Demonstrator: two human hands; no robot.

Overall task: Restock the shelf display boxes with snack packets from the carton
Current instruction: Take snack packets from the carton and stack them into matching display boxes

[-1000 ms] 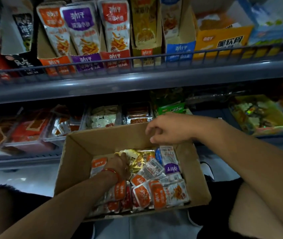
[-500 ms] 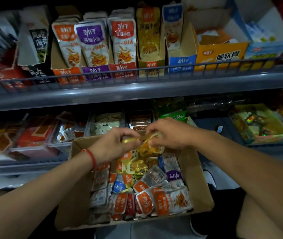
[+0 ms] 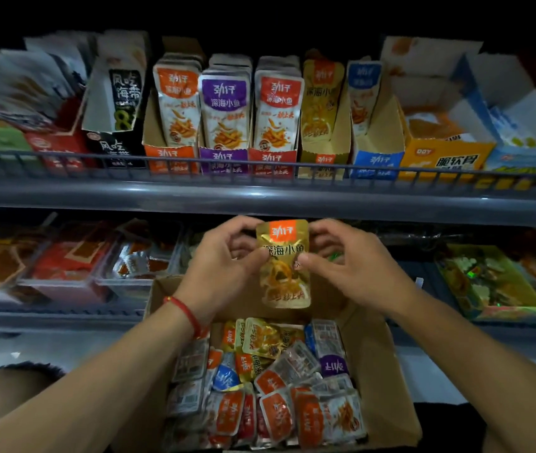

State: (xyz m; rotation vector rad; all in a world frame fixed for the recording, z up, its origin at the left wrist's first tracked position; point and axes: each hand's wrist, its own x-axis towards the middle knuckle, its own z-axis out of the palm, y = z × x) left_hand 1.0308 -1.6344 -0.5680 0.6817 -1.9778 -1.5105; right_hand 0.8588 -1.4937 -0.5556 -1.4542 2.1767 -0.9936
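Dim store light, blurred edges — wide-angle bowing

The carton (image 3: 387,371) sits low in front of the person, open at the top, with loose snack packets (image 3: 269,380) heaped inside it. Above the carton's far wall both hands hold one packet (image 3: 284,263) upright: the left hand (image 3: 224,266) on its left edge, the right hand (image 3: 354,266) on its right. Behind them runs the lower shelf (image 3: 47,313), trays of goods to either side. Over that lies the upper shelf (image 3: 260,194), where display boxes (image 3: 224,160) stand side by side behind a wire rail (image 3: 64,158) (packets upright in each), more boxes further right.
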